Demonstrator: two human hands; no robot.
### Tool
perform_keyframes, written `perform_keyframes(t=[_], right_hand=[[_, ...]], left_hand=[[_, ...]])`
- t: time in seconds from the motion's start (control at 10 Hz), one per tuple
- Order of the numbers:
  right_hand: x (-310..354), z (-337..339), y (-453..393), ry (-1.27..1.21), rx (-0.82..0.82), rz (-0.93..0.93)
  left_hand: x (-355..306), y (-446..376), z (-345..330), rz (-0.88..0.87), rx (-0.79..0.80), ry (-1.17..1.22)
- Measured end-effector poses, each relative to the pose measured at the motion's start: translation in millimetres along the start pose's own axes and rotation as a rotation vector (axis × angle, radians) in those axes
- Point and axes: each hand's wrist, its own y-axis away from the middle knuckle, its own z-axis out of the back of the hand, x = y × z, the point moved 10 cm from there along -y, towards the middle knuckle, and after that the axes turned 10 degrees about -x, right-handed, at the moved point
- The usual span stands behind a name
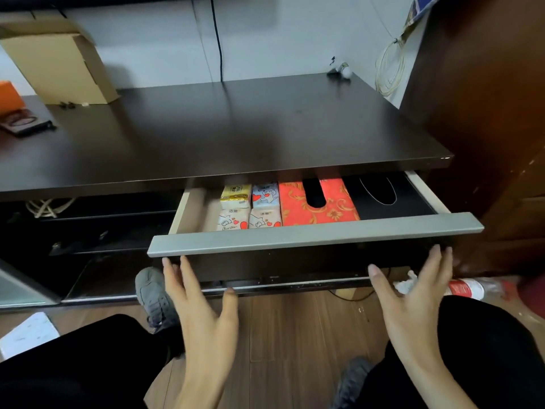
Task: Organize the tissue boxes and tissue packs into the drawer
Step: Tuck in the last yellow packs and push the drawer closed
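Drawer (315, 234) part-open above both hands, tissue packs (249, 206) inside; slides stiffly, likely; push grey front. Left hand (200, 305), right hand (413, 299) spread, empty.

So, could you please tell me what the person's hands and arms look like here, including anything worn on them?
Both are bare: the left hand and the right hand wear no gloves, rings or watch, and no sleeves show on the forearms. The fingernails are short and unpainted. Motion blur softens the fingertips slightly.
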Motion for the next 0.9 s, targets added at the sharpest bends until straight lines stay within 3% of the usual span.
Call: perform_keyframes(t=[0.3,0.7,0.9], right_hand=[[6.9,-54.4,-41.1,-0.033,-0.012,-0.002],[11.6,-127.6,-98.2,0.184,0.204,0.125],[14.3,-110.1,-98.1,0.112,0.236,0.101]], left_hand=[[-4.2,-49.1,-46.5,-0.100,0.028,-0.022],[-8.3,-121.2,-105.2,-0.207,0.211,-0.154],[-4.6,-129.0,-91.8,-0.172,0.289,-0.215]])
